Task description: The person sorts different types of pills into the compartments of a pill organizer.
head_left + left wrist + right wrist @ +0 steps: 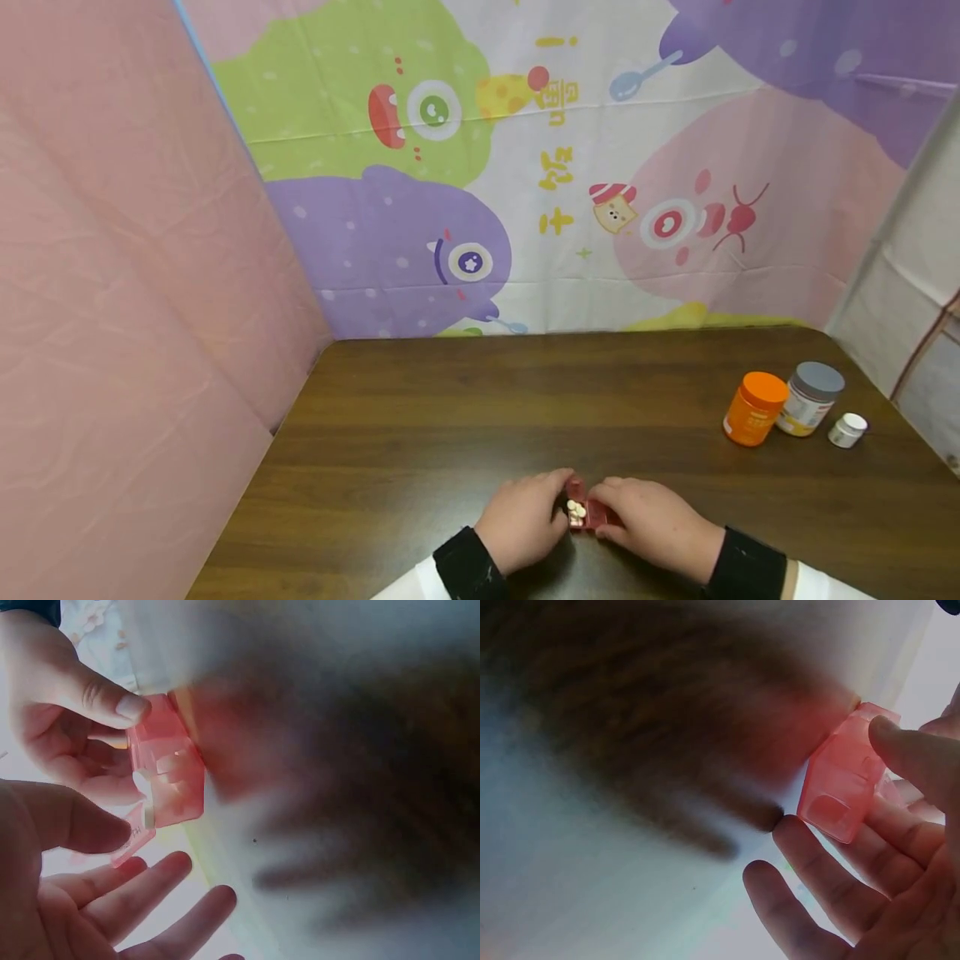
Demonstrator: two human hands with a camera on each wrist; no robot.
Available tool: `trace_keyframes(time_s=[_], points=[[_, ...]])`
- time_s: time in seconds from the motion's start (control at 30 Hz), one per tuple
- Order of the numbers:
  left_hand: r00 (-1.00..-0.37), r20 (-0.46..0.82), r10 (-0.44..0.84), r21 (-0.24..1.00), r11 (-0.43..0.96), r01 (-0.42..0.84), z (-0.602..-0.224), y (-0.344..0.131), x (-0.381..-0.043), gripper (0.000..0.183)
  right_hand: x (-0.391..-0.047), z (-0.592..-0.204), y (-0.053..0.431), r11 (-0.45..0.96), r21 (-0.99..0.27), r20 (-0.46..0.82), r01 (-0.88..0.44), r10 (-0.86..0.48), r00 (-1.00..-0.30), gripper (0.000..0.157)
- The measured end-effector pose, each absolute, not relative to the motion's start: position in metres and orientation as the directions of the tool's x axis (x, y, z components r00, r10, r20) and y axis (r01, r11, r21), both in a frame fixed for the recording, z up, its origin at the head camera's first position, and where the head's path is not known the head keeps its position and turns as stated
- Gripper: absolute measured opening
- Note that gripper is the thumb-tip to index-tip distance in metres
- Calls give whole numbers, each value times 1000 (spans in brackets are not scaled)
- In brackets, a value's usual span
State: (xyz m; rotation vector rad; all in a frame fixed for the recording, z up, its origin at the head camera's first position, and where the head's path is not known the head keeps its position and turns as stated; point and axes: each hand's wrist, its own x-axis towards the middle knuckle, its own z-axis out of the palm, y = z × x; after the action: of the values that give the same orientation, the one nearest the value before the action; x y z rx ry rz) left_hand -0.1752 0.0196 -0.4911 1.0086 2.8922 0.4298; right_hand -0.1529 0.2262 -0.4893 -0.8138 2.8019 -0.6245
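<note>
A small translucent red pill box is held between both hands just above the table's near part. One lid stands raised, and several pale tablets show in the compartment beneath it. My left hand pinches the raised lid between thumb and fingers, its other fingers spread loosely. From the other side my right hand grips the box body, thumb along one long side and fingers on the opposite side. Part of the box is hidden behind the fingers.
At the right of the brown table stand an orange bottle, a grey-lidded jar and a small white bottle, all capped. A cartoon-printed cloth hangs behind, and a pink cloth hangs at left.
</note>
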Motion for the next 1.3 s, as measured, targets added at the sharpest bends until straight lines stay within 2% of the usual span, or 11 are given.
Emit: trace_keyframes(time_s=[0.23, 0.43, 0.8, 1.13, 1.3], points=[[-764, 96, 638, 303, 713, 633, -488, 20, -173, 45, -154, -490, 227, 770, -418, -36, -482, -545, -838, 24], [-735, 183, 653, 307, 672, 674, -489, 19, -173, 21, -153, -489, 228, 773, -421, -38, -474, -538, -842, 27], [-689, 256, 678, 179, 667, 723, -492, 22, -181, 5, -152, -488, 227, 769, -439, -60, -463, -540, -840, 25], [-631, 287, 721, 114, 628, 770, -492, 21, -176, 10, -153, -489, 227, 771, -420, -40, -479, -543, -839, 22], [-634, 223, 740, 139, 620, 772, -489, 22, -173, 18, -153, -489, 227, 768, -431, -46, -475, -544, -838, 23]])
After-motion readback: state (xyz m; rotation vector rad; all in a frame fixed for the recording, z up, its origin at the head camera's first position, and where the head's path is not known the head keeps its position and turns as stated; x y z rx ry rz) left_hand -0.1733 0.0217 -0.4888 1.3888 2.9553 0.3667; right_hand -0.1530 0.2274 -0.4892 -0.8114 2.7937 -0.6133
